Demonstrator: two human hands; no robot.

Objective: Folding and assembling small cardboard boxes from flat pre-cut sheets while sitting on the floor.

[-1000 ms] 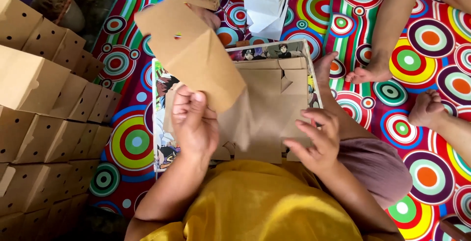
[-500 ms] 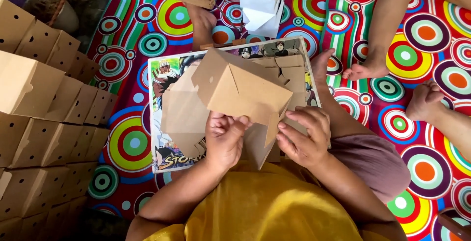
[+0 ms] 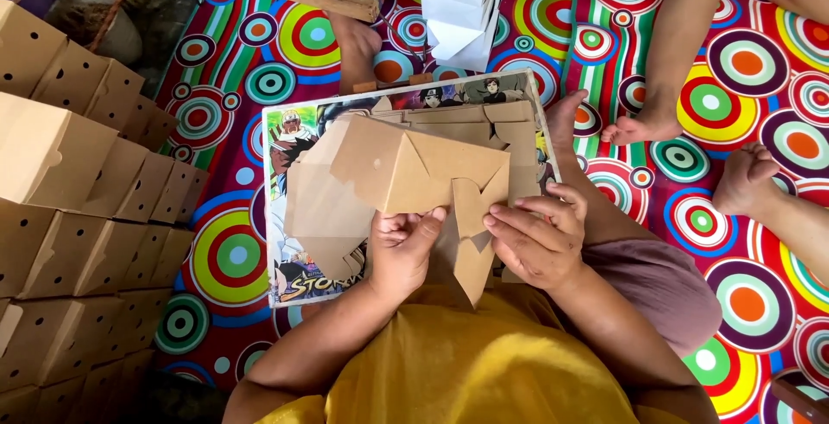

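Seen from above, the left hand [image 3: 404, 247] and right hand [image 3: 537, 238] both gripped a half-formed brown cardboard box [image 3: 414, 169]; a second earlier it was a flat sheet raised in the left hand alone, so folding had advanced. Beneath lay one stack of flat blanks [image 3: 324, 204] on a picture board [image 3: 281, 126]. Farther left, over a dozen finished boxes [image 3: 78, 174] stood stacked; two bare feet [image 3: 691, 152] rested right.

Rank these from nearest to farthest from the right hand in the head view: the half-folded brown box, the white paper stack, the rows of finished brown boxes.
1. Half-folded brown box: touching the right hand, in front of the person.
2. White paper stack: ahead, at the top of the view.
3. Rows of finished brown boxes: far left, beyond the left hand.
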